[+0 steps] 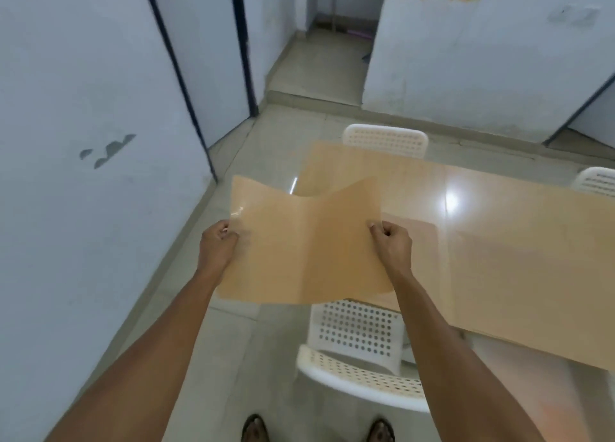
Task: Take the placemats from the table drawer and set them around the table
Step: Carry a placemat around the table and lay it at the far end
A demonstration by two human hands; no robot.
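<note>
The person stands at the near corner of the table (499, 242), both bare arms stretched forward, holding one tan placemat (299, 248) up in the air between them. The left hand (218, 243) has its fingers (229, 233) curled tight on the mat's left edge, and the right hand (392, 242) pinches the right edge the same way, thumb on top. The sheet is thin and floppy: it sags in the middle and its far edge curls up in two soft humps, with a bit of glare near the left hand. It hangs just off the table's left end, its right part overlapping the table corner from where I look, though I cannot tell whether it touches the top. The table is a glossy light wood colour, nearly the same shade as the mat, with a bright lamp reflection on it. On its top, just right of the right hand, lies a slightly darker rectangle that could be another mat, but it is too faint to be sure. A white perforated plastic chair (359, 358) stands directly below the held mat, pushed toward the table's near side. A second white chair (386, 140) sits at the far side, and the back of a third (595, 182) peeks in at the right edge. The person's sandalled feet (254, 428) show on the pale tiled floor (266, 135), with white walls around.
</note>
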